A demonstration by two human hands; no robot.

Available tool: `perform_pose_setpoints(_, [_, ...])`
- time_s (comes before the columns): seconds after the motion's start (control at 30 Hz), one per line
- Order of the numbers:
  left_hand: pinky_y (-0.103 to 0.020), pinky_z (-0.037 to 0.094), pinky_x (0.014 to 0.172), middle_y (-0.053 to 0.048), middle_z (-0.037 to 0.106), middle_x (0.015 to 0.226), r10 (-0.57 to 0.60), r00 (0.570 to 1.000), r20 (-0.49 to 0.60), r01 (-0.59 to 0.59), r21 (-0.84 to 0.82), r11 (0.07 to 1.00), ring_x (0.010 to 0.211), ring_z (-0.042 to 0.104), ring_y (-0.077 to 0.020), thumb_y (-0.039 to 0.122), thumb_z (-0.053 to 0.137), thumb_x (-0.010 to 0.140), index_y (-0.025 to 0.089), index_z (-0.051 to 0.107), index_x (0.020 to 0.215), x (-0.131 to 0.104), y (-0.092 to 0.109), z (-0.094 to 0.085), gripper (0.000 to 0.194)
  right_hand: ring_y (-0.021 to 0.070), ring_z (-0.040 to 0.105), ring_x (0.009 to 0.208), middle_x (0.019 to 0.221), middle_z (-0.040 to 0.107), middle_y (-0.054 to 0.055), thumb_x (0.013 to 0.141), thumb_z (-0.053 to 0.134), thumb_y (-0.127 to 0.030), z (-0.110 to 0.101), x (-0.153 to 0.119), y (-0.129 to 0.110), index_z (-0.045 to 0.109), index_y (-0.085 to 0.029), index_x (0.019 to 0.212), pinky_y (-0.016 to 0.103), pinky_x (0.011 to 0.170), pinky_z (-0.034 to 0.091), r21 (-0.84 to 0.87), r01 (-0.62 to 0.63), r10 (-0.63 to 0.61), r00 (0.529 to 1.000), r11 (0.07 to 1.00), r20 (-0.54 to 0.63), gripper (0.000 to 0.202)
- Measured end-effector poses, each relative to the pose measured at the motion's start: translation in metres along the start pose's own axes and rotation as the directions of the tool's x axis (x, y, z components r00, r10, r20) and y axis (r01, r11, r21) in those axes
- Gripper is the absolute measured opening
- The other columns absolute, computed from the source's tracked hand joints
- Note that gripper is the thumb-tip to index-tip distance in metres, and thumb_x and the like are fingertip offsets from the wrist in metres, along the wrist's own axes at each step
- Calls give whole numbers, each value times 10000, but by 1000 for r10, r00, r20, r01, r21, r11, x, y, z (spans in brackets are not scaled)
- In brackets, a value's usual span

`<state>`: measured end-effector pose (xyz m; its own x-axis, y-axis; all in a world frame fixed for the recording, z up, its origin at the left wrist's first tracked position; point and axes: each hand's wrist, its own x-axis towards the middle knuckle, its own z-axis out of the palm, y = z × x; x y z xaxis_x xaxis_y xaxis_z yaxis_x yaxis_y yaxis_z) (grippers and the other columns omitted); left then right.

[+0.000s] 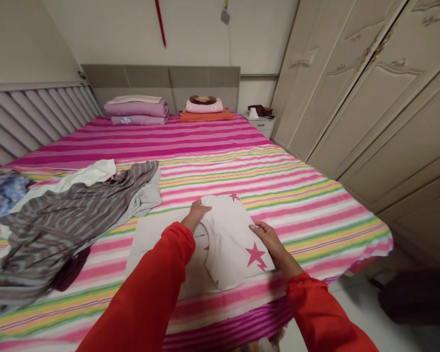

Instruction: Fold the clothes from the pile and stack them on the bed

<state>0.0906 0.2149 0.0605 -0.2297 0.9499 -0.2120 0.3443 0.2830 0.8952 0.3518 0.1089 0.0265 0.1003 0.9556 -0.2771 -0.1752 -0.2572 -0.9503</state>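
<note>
A white T-shirt (231, 234) with pink stars lies partly folded near the bed's front edge, its neckline facing left. My left hand (197, 214) is closed on the shirt's upper left edge near the collar. At the opposite side, my right hand (270, 238) grips the shirt's right edge between thumb and fingers. A pale flat sheet or board (143, 233) extends out from under the shirt to the left; my left sleeve covers part of it.
Loose clothes, including a grey-brown striped garment (84, 205), are heaped on the left of the striped bedspread (308, 205). Folded purple bedding (139, 108) and an orange pillow (205, 116) sit by the headboard (190, 78). A wardrobe (352, 88) stands at right.
</note>
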Motion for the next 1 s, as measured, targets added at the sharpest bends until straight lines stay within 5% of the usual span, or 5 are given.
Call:
perform_pose_setpoints(0.3, [-482, 158, 1224, -113, 378, 1569, 453, 891, 39, -432, 382, 817, 1483, 248, -263, 288, 450, 950, 170, 420, 1462, -96, 18, 50, 526, 100, 508, 470, 523, 500, -103, 533, 876, -498, 0, -2, 2, 628, -184, 900, 230, 490, 416, 13, 25, -25, 999, 1000, 20, 543])
perform_pose_setpoints(0.47, [-637, 200, 1175, -38, 408, 1555, 594, 727, 344, -673, 525, 521, 1459, 284, -356, 514, 532, 898, 309, 499, 1425, -160, -45, 74, 566, 124, 532, 517, 579, 551, -80, 539, 836, -548, 1, 1, 9, 626, -180, 981, 264, 533, 443, -84, 129, -128, 992, 988, 21, 613])
perform_pose_setpoints(0.6, [-729, 263, 1087, -59, 416, 1548, 609, 741, 284, -586, 716, 379, 1422, 323, -417, 529, 492, 912, 316, 477, 1440, -174, -90, 44, 570, 163, 555, 576, 595, 572, -45, 634, 747, -577, 3, -1, 11, 652, -171, 950, 300, 573, 462, -294, 236, -254, 967, 926, -22, 523])
perform_pose_setpoints(0.8, [-591, 261, 1168, -67, 589, 1402, 691, 652, 311, -672, 659, 337, 1378, 427, -282, 333, 401, 977, 233, 614, 1283, -155, -75, 23, 386, 319, 503, 1272, 1346, 601, 162, 932, 440, -417, 38, -8, -11, 615, -175, 1295, 509, 1056, 376, -830, 458, -559, 798, 318, 227, 470])
perform_pose_setpoints(1.0, [-604, 280, 1144, -93, 501, 1480, 687, 553, 471, -781, 580, 232, 1413, 359, -334, 531, 496, 916, 260, 459, 1445, -135, -80, 47, 596, 260, 180, 1504, 1606, 312, 27, 1004, 284, -489, 82, 28, -22, 381, -308, 1508, 561, 1188, 106, -846, 523, -173, 847, 104, 503, 544])
